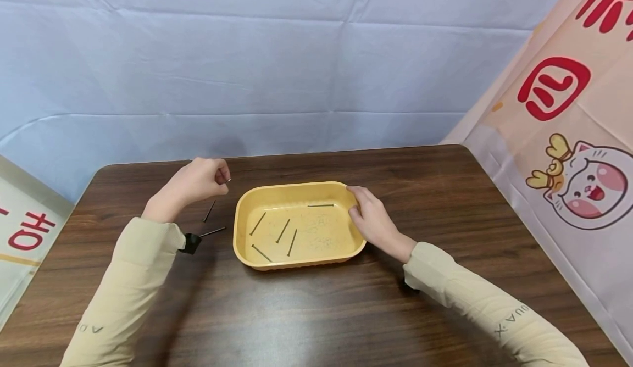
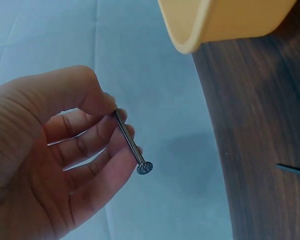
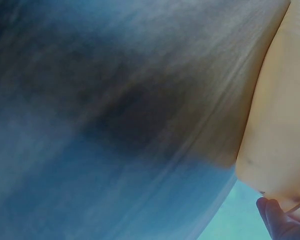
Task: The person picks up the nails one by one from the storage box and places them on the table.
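In the head view my left hand (image 1: 200,180) is raised above the table, left of a yellow plastic tray (image 1: 296,190). Its thumb and fingers pinch a dark metal nail (image 2: 129,139), whose flat textured head points down and away in the left wrist view. My right hand (image 1: 377,221) holds the tray's right end, thumb over the rim; the right wrist view shows fingertips (image 3: 274,209) against the tray's side. Several nails (image 1: 293,242) lie spread on the tray's floor. Below my left hand, a loose nail (image 1: 209,211) lies on the table.
Another nail (image 1: 214,231) shows on the wooden table (image 1: 316,312), partly hidden behind the black device (image 1: 190,243) at my left wrist. A pale cloth (image 1: 222,70) hangs behind the table's far edge. A printed banner (image 1: 568,153) stands at the right.
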The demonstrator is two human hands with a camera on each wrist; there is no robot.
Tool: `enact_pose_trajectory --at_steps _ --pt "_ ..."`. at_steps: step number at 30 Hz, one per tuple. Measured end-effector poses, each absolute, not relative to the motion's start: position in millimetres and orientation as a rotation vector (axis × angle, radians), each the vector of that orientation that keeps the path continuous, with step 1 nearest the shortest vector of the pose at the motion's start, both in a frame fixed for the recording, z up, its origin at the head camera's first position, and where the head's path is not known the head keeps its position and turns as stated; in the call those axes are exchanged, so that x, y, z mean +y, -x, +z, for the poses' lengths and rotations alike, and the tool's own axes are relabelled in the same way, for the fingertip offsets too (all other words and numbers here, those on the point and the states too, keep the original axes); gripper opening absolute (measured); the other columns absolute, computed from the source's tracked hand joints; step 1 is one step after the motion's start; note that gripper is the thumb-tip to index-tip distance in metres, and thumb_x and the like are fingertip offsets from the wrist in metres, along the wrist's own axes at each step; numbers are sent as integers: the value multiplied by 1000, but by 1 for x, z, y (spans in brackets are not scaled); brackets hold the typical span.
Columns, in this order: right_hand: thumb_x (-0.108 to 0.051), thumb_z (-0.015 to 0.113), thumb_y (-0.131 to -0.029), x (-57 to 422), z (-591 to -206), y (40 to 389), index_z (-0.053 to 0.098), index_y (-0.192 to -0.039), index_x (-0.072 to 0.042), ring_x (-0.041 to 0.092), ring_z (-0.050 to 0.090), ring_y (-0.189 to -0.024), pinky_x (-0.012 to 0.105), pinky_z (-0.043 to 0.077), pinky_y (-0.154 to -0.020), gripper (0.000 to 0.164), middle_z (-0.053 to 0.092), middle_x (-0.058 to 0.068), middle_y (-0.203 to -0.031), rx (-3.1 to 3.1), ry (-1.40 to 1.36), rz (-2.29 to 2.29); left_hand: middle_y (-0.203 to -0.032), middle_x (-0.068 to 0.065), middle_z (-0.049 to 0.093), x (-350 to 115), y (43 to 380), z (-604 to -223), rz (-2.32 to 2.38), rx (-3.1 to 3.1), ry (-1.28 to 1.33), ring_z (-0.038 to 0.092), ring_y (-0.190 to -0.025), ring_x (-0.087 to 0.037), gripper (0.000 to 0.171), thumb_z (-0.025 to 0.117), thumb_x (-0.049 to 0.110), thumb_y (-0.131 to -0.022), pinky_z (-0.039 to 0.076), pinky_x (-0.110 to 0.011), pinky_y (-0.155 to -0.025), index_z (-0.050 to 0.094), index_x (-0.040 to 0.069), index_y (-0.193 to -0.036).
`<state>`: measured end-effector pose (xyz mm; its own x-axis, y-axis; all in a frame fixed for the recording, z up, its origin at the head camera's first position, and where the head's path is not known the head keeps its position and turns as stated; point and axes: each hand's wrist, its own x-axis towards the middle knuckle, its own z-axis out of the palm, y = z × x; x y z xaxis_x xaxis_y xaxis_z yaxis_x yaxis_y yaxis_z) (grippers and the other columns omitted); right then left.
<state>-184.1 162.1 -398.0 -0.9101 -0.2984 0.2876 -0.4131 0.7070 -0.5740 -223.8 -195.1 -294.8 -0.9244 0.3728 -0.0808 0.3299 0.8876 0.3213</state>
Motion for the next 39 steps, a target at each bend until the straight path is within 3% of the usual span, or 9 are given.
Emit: enact_pose_trajectory --at_steps 11,21,39 --pt "1 46 -86 162 -397 183 45 -128 2 26 54 -97 36 46 -76 43 50 17 -123 -2743 -574 988 -80 -6 61 -215 222 -301 533 2915 -432 53 -65 -18 16 58 9 -73 42 -34 -59 59 4 -88" --pt "1 47 -86 161 -397 183 46 -128 2 26 54 -102 37 46 -78 42 50 17 -123 -2743 -571 991 -80 -9 59 -233 221 -309 562 2904 -352 53 -58 -16 16 60 11 -76 42 -34 -57 56 3 -89" --pt "2 46 -85 162 -397 183 46 -128 2 26 54 -96 36 46 -75 43 50 18 -123 -2730 -587 989 -80 -10 60 -248 222 -317 573 2858 -268 54 -69 -22 15 60 12 -78 42 -38 -64 56 1 -88"
